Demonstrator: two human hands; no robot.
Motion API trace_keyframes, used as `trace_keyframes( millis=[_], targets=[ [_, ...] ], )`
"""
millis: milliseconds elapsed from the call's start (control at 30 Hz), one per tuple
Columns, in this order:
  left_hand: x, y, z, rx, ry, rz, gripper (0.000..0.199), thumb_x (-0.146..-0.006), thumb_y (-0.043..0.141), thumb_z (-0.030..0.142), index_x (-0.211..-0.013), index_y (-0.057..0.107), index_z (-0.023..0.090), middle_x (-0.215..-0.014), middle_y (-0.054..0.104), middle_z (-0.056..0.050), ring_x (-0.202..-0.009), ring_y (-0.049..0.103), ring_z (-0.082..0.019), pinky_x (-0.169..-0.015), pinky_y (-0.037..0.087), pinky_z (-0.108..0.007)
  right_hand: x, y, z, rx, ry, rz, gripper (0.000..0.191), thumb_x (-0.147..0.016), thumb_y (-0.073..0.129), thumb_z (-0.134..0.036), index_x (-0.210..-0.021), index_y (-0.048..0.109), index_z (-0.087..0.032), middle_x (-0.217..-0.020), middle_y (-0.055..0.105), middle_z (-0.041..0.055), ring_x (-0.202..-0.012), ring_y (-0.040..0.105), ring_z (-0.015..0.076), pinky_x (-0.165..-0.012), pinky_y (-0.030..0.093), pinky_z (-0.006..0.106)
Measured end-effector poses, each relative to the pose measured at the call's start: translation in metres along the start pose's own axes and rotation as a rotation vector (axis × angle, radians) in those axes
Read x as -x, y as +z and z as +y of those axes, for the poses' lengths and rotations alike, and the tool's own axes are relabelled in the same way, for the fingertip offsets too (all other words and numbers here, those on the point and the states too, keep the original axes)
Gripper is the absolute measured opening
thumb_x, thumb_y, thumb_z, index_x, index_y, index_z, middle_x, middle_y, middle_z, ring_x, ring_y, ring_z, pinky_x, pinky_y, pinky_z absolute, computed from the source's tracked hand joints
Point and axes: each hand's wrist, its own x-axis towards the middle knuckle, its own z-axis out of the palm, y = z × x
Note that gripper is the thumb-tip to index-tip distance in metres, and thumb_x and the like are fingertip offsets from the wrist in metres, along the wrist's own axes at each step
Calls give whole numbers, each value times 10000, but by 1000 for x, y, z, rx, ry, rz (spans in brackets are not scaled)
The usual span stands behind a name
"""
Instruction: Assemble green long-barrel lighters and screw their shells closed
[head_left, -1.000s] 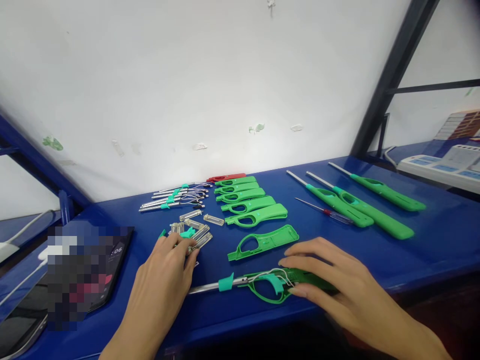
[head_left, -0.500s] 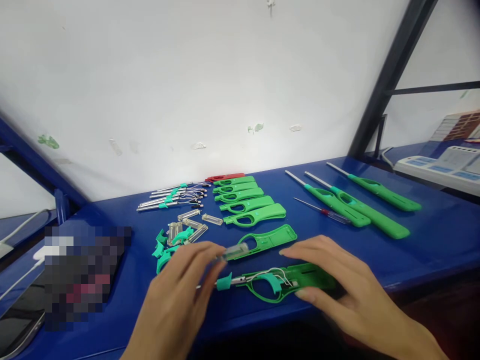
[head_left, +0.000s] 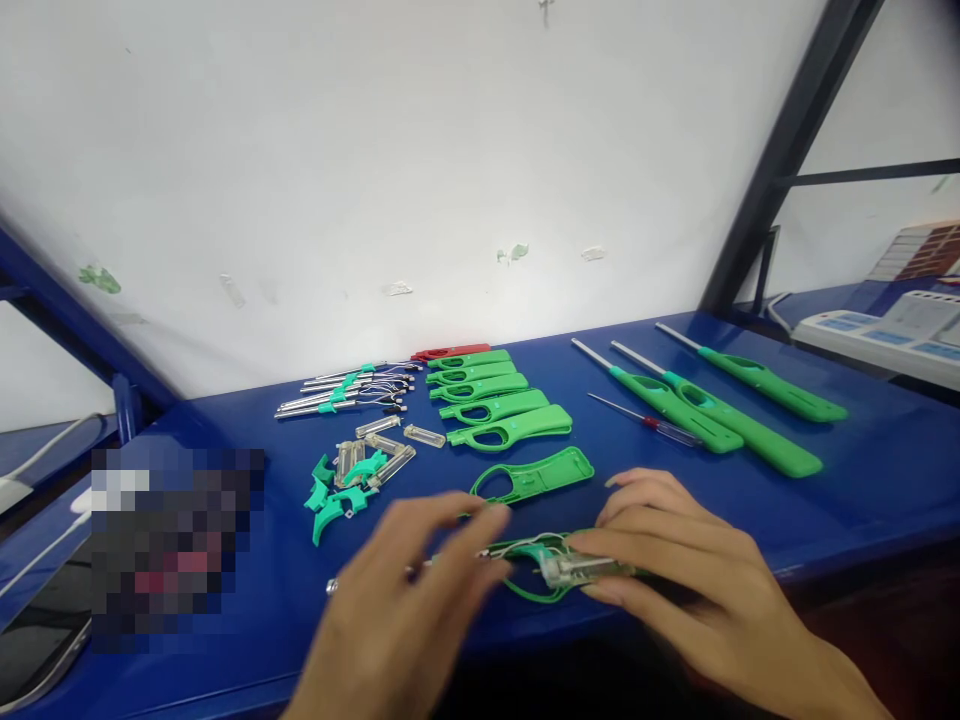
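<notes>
A clear fuel tank is between the thumb and fingers of my right hand, over the green shell half at the table's front edge. That shell holds a teal trigger and white wires. My left hand is over the metal tube end of the shell, blurred, its thumb and forefinger a little apart; no object shows between them. Behind the hands lies another green shell half, inner side up.
Clear tanks and teal triggers lie left of centre, tube assemblies behind them. Further shells form a column. A screwdriver and assembled lighters are on the right.
The clear tank has gone from my left hand into my right hand, over the front shell. My left hand has moved right, and its fingers have come off the tank.
</notes>
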Motion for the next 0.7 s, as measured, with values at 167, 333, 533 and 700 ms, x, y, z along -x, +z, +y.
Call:
trace_keyframes(
  millis=[167,333,533,700],
  targets=[
    [4,-37,-56,-176,-214,-122,385,-1089,512,534,-978,783,284,-901,819,-8,-777,805,-221,-658,622,-296,-2,1,1,16,27,102,222,-998,743,-199,-1215,750,-241,-943,809,6,-888,702,204,-984,526,402],
    [12,-34,-64,-196,-432,-330,345,-1005,541,512,-995,814,300,-971,841,-27,-793,797,-279,-641,574,-345,-1,3,0,42,23,122,227,-1000,740,-182,-1222,744,-231,-959,816,15,-901,696,207,-955,534,394],
    [3,-24,-56,-200,-663,-503,354,-950,453,415,-975,783,290,-1029,815,-51,-927,769,-318,-771,533,-408,-2,3,0,44,-2,121,217,-993,751,-170,-1206,748,-204,-950,808,8,-916,682,189,-963,530,365],
    [4,-21,-59,-159,-588,-417,320,-957,451,399,-895,742,281,-906,775,-37,-829,747,-281,-736,516,-379,-2,3,0,50,3,122,202,-1000,743,-175,-1200,749,-203,-950,807,9,-913,679,189,-958,532,364]
  ],
)
